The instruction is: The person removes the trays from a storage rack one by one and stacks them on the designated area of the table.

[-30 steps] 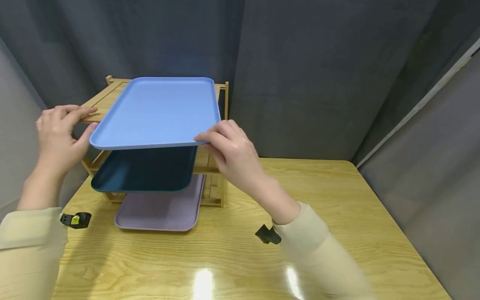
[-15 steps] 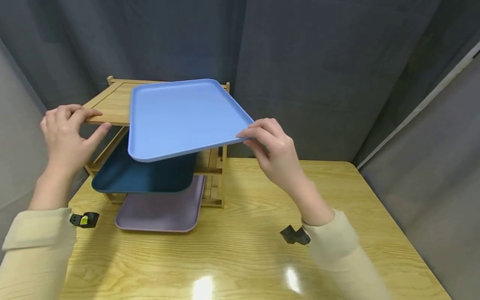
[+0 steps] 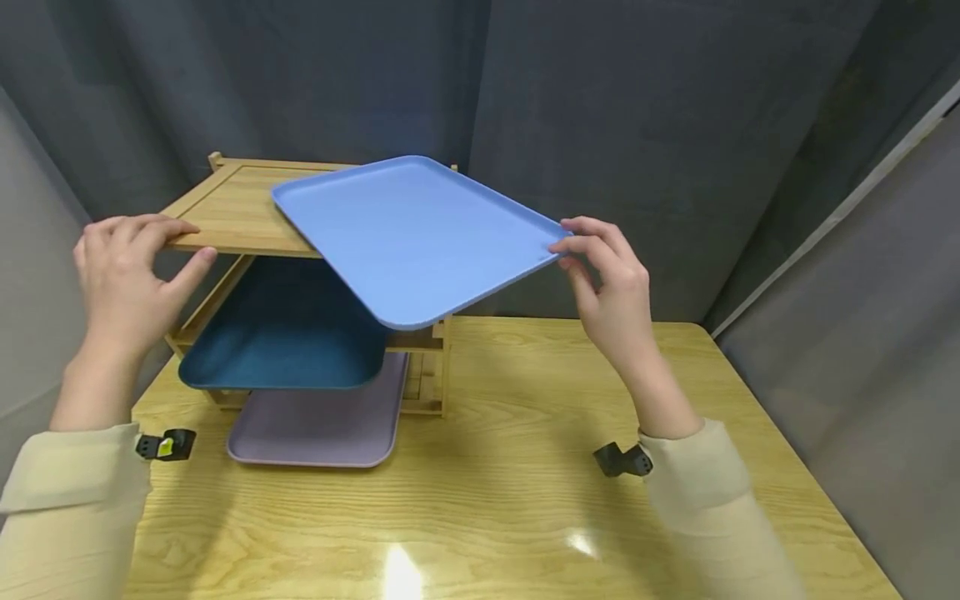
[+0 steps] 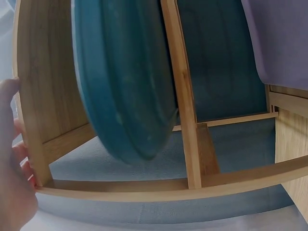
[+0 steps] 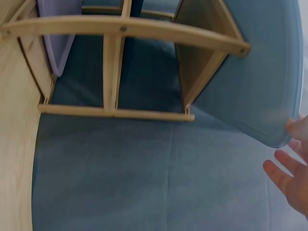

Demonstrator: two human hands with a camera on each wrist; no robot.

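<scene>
**Hands at the bamboo rack, light blue tray half off the top shelf**

Left hand [image 3: 123,275] grips the front left corner of the bamboo rack's [image 3: 225,212] top shelf, fingers curled over the edge and thumb beneath. Its wrist camera adds only a palm edge and fingertips [image 4: 12,159] against the wooden frame [image 4: 192,120], though it gives a close look at the underside of the dark teal tray [image 4: 125,86] and a corner of the lilac tray [image 4: 279,38].

From the head camera, the teal tray [image 3: 285,333] lies on the middle shelf and the lilac tray [image 3: 315,425] on the bottom level, its front end sticking out onto the wooden table [image 3: 525,500].

Further right, the light blue tray [image 3: 420,233] rests partly on the top shelf, turned at an angle, with its near corner overhanging the rack's front right post. Right hand [image 3: 611,279] pinches the tray's right edge between fingers and thumb. Its wrist camera shows the tray's underside [image 5: 255,77] leaning on the rack's upper corner, with only fingertips [image 5: 288,175] at the frame's edge, so the pinch itself is seen only from the head.
</scene>
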